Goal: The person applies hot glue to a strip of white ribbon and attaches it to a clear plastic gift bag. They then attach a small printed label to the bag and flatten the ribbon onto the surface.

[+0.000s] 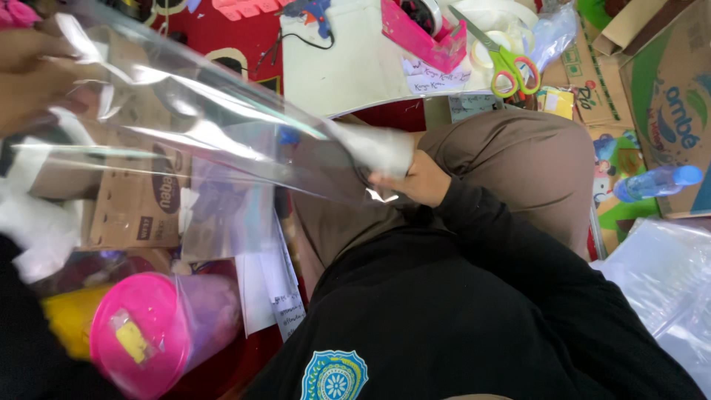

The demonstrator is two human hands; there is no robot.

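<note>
clear plastic sheet (222, 141): stretched across left and centre, not yet laid flat, we judge | right hand (415, 181): centre, we pinch its near end | left hand (29, 78): far left, blurred, grip unclear to us

Red patterned floor covering (222, 30) under the clutter. Low white desk (341, 67) at the far middle, bearing a pink tape dispenser (426, 33) and green-handled scissors (503, 59). Cardboard boxes (666, 96) stacked at the far right, another flattened box (141, 200) on the left. Bright, even lighting throughout.
</note>
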